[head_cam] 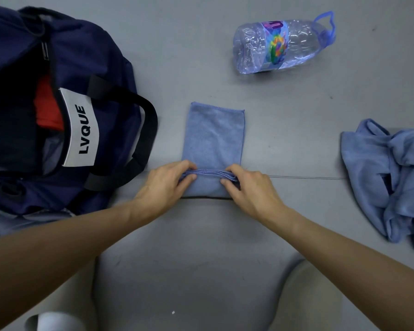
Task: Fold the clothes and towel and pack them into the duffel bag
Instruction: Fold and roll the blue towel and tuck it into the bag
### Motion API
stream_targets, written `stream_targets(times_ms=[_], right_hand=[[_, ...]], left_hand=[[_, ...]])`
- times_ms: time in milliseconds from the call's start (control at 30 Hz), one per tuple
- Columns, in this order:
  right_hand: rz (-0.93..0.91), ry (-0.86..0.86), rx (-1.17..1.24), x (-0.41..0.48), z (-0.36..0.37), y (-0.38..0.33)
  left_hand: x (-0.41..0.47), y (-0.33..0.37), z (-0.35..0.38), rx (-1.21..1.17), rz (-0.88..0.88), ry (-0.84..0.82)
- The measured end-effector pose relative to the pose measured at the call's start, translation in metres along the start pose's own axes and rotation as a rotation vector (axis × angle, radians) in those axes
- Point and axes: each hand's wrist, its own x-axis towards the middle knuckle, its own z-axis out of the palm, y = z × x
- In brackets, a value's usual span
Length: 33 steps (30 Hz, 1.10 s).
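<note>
Your left hand [163, 185] and right hand [251, 187] each grip the small blue towel [214, 137], fingers curled over a bunched fold of stacked edges running between them; the left holds the fold's left end, the right its right end. The rest of the towel lies flat on the grey surface [296, 120], stretching away beyond your 2 hands. The navy duffel bag [110, 75] sits open just left of your left hand, a red garment [46, 103] inside it. A crumpled blue garment [387, 177] lies well right of your right hand; a clear plastic bottle [282, 45] lies on its side far beyond it.
</note>
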Motion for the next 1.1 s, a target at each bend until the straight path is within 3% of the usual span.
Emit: stream_targets(times_ms=[233, 633, 700, 800, 867, 967, 1033, 1100], right_hand=[[-0.046, 0.009, -0.189, -0.006, 0.007, 0.003], [0.011, 0.064, -0.100, -0.004, 0.008, 0.006], [-0.047, 0.142, -0.105, -0.004, 0.008, 0.006], [-0.320, 0.315, -0.272, -0.008, 0.011, 0.009], [-0.427, 0.251, -0.363, -0.011, 0.019, 0.015], [-0.344, 0.027, -0.429, -0.015, 0.031, 0.028], [-0.314, -0.017, -0.408, -0.014, 0.032, 0.033], [-0.307, 0.002, -0.378, -0.012, 0.031, 0.033]], left_hand=[[0.015, 0.004, 0.003, 0.096, 0.026, -0.021], [0.004, 0.002, 0.007, 0.140, 0.116, -0.102], [0.007, 0.005, 0.007, 0.163, 0.073, -0.079], [0.008, 0.011, 0.009, 0.215, 0.079, -0.035], [0.008, 0.008, 0.010, 0.299, 0.128, 0.047], [0.008, -0.002, 0.013, 0.416, 0.342, 0.133], [0.006, -0.008, 0.015, 0.456, 0.521, 0.088], [0.003, -0.015, 0.016, 0.460, 0.563, 0.016]])
